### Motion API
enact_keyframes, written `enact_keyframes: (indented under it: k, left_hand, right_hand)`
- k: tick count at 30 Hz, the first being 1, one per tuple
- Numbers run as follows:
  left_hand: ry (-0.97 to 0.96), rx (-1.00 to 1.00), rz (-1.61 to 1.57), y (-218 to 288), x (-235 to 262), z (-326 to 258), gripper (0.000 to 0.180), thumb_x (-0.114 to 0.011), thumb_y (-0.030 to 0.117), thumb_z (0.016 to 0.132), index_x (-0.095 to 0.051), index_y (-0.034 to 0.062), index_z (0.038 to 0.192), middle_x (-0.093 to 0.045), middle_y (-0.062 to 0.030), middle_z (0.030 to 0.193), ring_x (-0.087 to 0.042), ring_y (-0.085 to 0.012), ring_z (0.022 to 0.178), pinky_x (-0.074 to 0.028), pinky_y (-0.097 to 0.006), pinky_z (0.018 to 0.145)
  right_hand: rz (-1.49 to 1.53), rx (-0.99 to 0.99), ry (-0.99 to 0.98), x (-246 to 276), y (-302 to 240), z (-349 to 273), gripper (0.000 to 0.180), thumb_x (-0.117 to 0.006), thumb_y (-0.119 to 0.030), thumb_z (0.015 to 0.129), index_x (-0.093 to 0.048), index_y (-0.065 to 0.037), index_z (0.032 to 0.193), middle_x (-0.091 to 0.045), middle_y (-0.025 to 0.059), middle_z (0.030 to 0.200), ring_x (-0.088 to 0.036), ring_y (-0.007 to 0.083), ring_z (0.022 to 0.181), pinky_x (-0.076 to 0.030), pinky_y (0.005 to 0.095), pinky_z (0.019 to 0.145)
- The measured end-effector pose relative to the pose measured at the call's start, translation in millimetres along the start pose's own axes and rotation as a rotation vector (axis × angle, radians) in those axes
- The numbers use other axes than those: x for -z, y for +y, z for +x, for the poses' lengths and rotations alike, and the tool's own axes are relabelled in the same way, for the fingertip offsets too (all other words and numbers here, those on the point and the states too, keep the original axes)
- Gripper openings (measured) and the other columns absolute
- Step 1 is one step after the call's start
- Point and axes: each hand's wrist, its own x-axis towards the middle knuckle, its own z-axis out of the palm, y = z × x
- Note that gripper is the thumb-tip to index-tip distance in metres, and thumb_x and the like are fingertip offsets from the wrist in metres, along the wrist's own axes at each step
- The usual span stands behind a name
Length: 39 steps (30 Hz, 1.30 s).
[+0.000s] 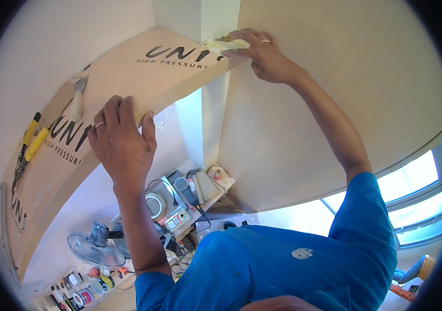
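Observation:
A curved shelf [112,72] covered with printed film runs along the wall. My left hand [123,137] rests on its front edge, fingers spread on top and thumb at the edge, holding nothing. At the far corner, my right hand [267,58] has its fingers closed on a pale yellow crumpled strip [229,46], pressed where the shelf meets the curved wood-grain panel [304,135]. What the strip is made of I cannot tell. A putty knife [77,101] lies on the shelf left of my left hand, with yellow-handled pliers [33,147] farther left.
Below the shelf stand a fan [96,250], several cans including a yellow-banded one [101,284], and a bench with a power tool [187,189]. A pale column [213,119] rises by the corner. Windows [413,192] are at the right.

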Motion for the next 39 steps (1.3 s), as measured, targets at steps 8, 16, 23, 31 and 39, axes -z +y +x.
enact_keyframes:
  k: [8,16,23,31,39]
  left_hand:
    - [-0.006,0.002,-0.002,0,0,1,0.042,-0.075,0.034,0.093,-0.066,0.0114,0.127,-0.065,-0.0072,0.13,-0.064,-0.0311,0.117,-0.046,-0.049,0.096]
    - [-0.007,0.005,-0.008,1,2,1,0.043,-0.077,0.033,0.092,-0.067,0.0104,0.127,-0.065,-0.0077,0.129,-0.063,-0.031,0.118,-0.046,-0.049,0.097]
    - [-0.002,0.005,-0.013,2,3,1,0.043,-0.076,0.034,0.092,-0.067,0.0107,0.127,-0.065,-0.0079,0.13,-0.063,-0.0307,0.119,-0.045,-0.049,0.097]
    - [-0.024,0.022,-0.027,1,0,0,0.045,-0.078,0.034,0.09,-0.068,0.0101,0.127,-0.064,-0.0086,0.131,-0.061,-0.032,0.124,-0.044,-0.049,0.098]
    - [-0.017,0.02,-0.019,1,-1,0,0.044,-0.078,0.033,0.091,-0.068,0.0099,0.127,-0.064,-0.0082,0.131,-0.061,-0.0316,0.123,-0.044,-0.049,0.098]
  right_hand:
    - [-0.061,0.028,-0.059,-8,10,31,0.087,-0.054,0.018,0.077,-0.069,-0.037,0.143,-0.041,0.0083,0.165,-0.031,0.0279,0.159,-0.013,0.0653,0.128]
    - [-0.073,0.018,-0.168,-8,10,57,0.089,-0.056,0.016,0.076,-0.067,-0.038,0.146,-0.049,0.0078,0.149,-0.041,0.0273,0.149,-0.014,0.0613,0.129]
    - [-0.09,0.035,-0.217,7,6,58,0.089,-0.055,0.017,0.075,-0.067,-0.036,0.146,-0.05,0.008,0.147,-0.043,0.028,0.146,-0.015,0.0604,0.129]
    - [-0.044,0.049,-0.169,16,4,22,0.095,-0.047,0.024,0.071,-0.068,-0.032,0.145,-0.047,0.0067,0.153,-0.04,0.0255,0.15,-0.018,0.0526,0.131]
    - [0.205,0.128,-0.121,14,26,10,0.086,-0.045,0.019,0.076,-0.071,-0.031,0.141,-0.046,0.008,0.156,-0.04,0.03,0.15,-0.02,0.0535,0.129]
